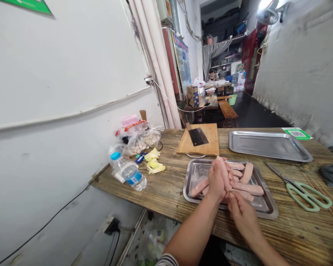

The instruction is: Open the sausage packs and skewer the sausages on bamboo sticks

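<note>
My left hand (217,181) is wrapped round a pale pink sausage (224,173), held tilted above a metal tray. Just below the sausage's lower end, my right hand (239,207) is closed in a pinch; whatever lies between its fingers is hidden. Several more sausages (248,189) lie in the tray (269,207), mostly to the right of my hands, with one at the left (199,187). Green-handled scissors (301,188) rest on the table right of the tray, beside thin wooden skewers (329,197).
Behind the tray, a cleaver (198,136) lies on a cutting board (212,138). A second metal tray (269,146) is at the back right. To the left are a water bottle (133,177), cabbage leaves (154,162) and plastic bags (141,140) by the wall. A person sits far back.
</note>
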### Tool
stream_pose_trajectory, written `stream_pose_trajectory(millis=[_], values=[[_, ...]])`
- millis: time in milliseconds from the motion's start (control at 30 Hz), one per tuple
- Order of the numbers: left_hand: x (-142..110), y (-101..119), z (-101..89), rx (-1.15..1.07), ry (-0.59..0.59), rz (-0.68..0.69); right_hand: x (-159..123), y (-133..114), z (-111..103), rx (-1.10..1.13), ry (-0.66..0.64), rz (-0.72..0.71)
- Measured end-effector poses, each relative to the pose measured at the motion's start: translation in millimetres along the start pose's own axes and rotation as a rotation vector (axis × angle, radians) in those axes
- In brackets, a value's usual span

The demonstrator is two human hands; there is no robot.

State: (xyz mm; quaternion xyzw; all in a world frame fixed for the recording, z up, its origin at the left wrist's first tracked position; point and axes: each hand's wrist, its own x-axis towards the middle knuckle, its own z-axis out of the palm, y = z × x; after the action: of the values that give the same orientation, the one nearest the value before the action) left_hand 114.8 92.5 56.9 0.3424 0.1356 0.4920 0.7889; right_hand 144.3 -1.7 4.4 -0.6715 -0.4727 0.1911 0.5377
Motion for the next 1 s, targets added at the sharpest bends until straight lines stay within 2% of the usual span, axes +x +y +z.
stream_pose_trajectory(millis=[100, 233, 333, 500, 600, 800, 933, 1000], values=[[2.3, -1.1, 0.5, 0.055, 0.088, 0.055, -1.7, 11.7, -9.5, -0.037, -0.041, -0.018], [6.5, -3.1, -1.5, 0.108, 0.221, 0.109, -7.0, 24.7, -21.1, -0.100, 0.036, -0.072], [6.9, -3.2, -1.9, 0.056, 0.162, 0.084, -9.0, 28.1, -27.1, -0.023, 0.059, 0.023], [4.4, 2.0, 0.2, -0.074, 0.044, -0.002, -8.6, 19.3, -31.6, 0.400, -0.045, 0.332], [4.6, 5.2, -1.3, -0.117, 0.033, -0.027, -8.8, 7.3, -30.9, 0.550, -0.077, 0.438], [5.7, 8.2, -7.6, -0.167, -0.032, -0.223, -8.0, -8.1, -31.5, 0.604, -0.163, 0.492], [5.7, 8.1, -8.3, -0.234, -0.040, -0.187, -6.4, -0.3, -38.4, 0.536, -0.210, 0.477], [7.5, 6.9, -9.4, -0.240, -0.001, -0.170, -6.5, 6.6, -41.9, 0.427, -0.187, 0.409]])
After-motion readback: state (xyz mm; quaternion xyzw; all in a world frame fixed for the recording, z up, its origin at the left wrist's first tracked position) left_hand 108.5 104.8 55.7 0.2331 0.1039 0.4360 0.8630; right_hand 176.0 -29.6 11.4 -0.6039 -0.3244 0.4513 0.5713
